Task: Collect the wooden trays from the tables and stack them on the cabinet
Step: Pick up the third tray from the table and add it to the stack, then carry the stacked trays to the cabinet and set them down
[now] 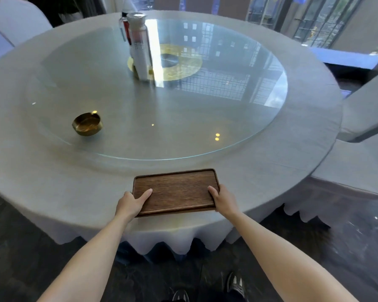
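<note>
A dark brown rectangular wooden tray (177, 189) lies at the near edge of a round table covered in a grey cloth (42, 184). My left hand (131, 202) grips the tray's near-left corner, thumb on top of the wood. My right hand (224, 200) grips its near-right corner the same way. The tray is bare inside. No cabinet is in view.
A glass turntable (238, 118) fills the table's middle, carrying a small brass bowl (87, 124) at the left and tall bottles (139, 44) near the centre. Covered chairs stand at the right (367, 131) and far left (15, 20). Dark floor lies below, with my shoes showing.
</note>
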Motion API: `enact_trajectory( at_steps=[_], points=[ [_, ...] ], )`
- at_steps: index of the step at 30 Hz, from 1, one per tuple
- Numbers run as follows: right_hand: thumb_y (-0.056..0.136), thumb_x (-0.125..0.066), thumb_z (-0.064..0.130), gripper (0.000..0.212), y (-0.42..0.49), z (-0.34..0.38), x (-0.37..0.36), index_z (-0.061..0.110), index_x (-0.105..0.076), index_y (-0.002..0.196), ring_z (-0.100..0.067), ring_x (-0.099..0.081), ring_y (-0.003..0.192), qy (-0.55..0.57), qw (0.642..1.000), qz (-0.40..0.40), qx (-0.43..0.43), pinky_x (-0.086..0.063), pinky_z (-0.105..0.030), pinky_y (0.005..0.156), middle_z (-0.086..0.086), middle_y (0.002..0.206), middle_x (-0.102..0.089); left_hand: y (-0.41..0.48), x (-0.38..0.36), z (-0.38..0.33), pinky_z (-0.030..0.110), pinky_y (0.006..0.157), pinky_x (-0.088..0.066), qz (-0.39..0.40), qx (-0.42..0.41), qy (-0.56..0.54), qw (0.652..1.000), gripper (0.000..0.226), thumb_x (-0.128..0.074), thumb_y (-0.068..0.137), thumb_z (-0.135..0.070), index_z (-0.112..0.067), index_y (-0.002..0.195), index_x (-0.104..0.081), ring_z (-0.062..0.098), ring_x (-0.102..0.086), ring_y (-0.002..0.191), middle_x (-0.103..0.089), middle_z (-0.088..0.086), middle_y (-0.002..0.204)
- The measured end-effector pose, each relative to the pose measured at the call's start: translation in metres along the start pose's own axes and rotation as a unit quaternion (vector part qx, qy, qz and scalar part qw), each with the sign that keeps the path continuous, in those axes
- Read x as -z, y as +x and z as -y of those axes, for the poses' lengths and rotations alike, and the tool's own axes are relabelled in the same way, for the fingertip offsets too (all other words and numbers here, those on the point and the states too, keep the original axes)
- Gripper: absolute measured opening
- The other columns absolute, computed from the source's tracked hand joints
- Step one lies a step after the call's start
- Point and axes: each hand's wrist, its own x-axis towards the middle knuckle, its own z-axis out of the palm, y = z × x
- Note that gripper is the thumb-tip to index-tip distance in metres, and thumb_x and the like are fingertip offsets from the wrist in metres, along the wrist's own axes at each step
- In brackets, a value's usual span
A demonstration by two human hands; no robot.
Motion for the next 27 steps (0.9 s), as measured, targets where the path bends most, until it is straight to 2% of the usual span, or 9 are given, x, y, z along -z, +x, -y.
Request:
enact_trajectory(
  at_steps=[4,8,10,13,16,19,22,25,27],
  points=[
    [0.096,-0.042,0.039,0.043,-0.013,-0.020,0.051,0.003,-0.051,0.117,-0.035,-0.061,0.100,0.035,0.997,-0.063,-0.024,-0.051,-0.047,0.085,-0.015,0.106,-0.063,-0.007,-0.026,-0.063,0.034,0.076,-0.040,0.024,-0.059,0.037,0.997,0.067,-0.059,0.080,-0.057,0.005,0.107,-0.054,0.031,-0.055,0.094,-0.061,0.016,0.104],
    [0.097,-0.041,0.036,0.042,-0.034,-0.050,0.114,0.004,-0.051,0.122,-0.026,-0.058,0.102,0.078,0.986,-0.141,-0.046,-0.041,-0.028,0.079,-0.014,0.117,-0.062,-0.028,-0.068,-0.135,0.037,0.079,-0.042,0.068,-0.123,0.063,0.988,0.069,-0.060,0.079,-0.058,0.004,0.107,-0.054,0.036,-0.058,0.104,-0.062,0.020,0.109],
    [0.097,-0.042,0.036,0.043,-0.046,-0.069,0.148,0.004,-0.051,0.123,-0.026,-0.058,0.103,0.105,0.975,-0.184,-0.060,-0.047,-0.032,0.083,-0.013,0.116,-0.061,-0.043,-0.094,-0.171,0.038,0.083,-0.045,0.092,-0.164,0.079,0.979,0.070,-0.059,0.078,-0.060,0.003,0.106,-0.056,0.036,-0.059,0.103,-0.065,0.019,0.109],
    [0.095,-0.044,0.039,0.044,-0.067,-0.099,0.202,0.003,-0.053,0.119,-0.027,-0.060,0.098,0.126,0.958,-0.242,-0.087,-0.055,-0.048,0.085,-0.013,0.109,-0.061,-0.074,-0.139,-0.226,0.039,0.085,-0.046,0.128,-0.220,0.093,0.962,0.071,-0.059,0.077,-0.062,0.003,0.106,-0.057,0.035,-0.060,0.103,-0.065,0.019,0.108],
    [0.095,-0.044,0.039,0.043,-0.088,-0.138,0.257,0.003,-0.053,0.117,-0.028,-0.062,0.096,0.139,0.939,-0.295,-0.111,-0.056,-0.046,0.083,-0.014,0.109,-0.063,-0.111,-0.190,-0.279,0.037,0.080,-0.044,0.160,-0.273,0.113,0.942,0.073,-0.059,0.077,-0.062,0.005,0.105,-0.059,0.036,-0.060,0.102,-0.065,0.021,0.106],
    [0.095,-0.045,0.039,0.042,-0.110,-0.179,0.313,0.003,-0.057,0.113,-0.033,-0.062,0.100,0.157,0.913,-0.355,-0.127,-0.053,-0.043,0.083,-0.016,0.109,-0.065,-0.157,-0.241,-0.333,0.033,0.069,-0.040,0.186,-0.322,0.111,0.922,0.060,-0.062,0.077,-0.059,0.000,0.090,-0.058,0.032,-0.058,0.087,-0.063,0.014,0.089],
    [0.096,-0.045,0.035,0.040,-0.135,-0.217,0.372,0.001,-0.059,0.112,-0.032,-0.060,0.105,0.168,0.889,-0.400,-0.144,-0.038,-0.027,0.075,-0.016,0.111,-0.066,-0.211,-0.292,-0.384,0.032,0.064,-0.037,0.214,-0.363,0.101,0.901,0.048,-0.064,0.079,-0.052,-0.010,0.063,-0.048,0.029,-0.055,0.077,-0.055,0.005,0.068],
    [0.097,-0.044,0.034,0.040,-0.160,-0.255,0.431,-0.001,-0.060,0.110,-0.032,-0.058,0.108,0.171,0.866,-0.444,-0.152,-0.032,-0.026,0.074,-0.017,0.112,-0.066,-0.259,-0.341,-0.433,0.031,0.066,-0.039,0.231,-0.402,0.111,0.879,0.050,-0.064,0.077,-0.055,-0.009,0.062,-0.050,0.031,-0.059,0.079,-0.064,0.015,0.078],
    [0.096,-0.045,0.033,0.038,-0.175,-0.276,0.468,0.000,-0.062,0.103,-0.031,-0.059,0.100,0.169,0.849,-0.476,-0.153,-0.034,-0.026,0.072,-0.017,0.106,-0.067,-0.290,-0.369,-0.463,0.030,0.067,-0.039,0.255,-0.424,0.105,0.862,0.044,-0.064,0.079,-0.053,-0.014,0.061,-0.053,0.029,-0.059,0.078,-0.062,0.010,0.076]
  ],
)
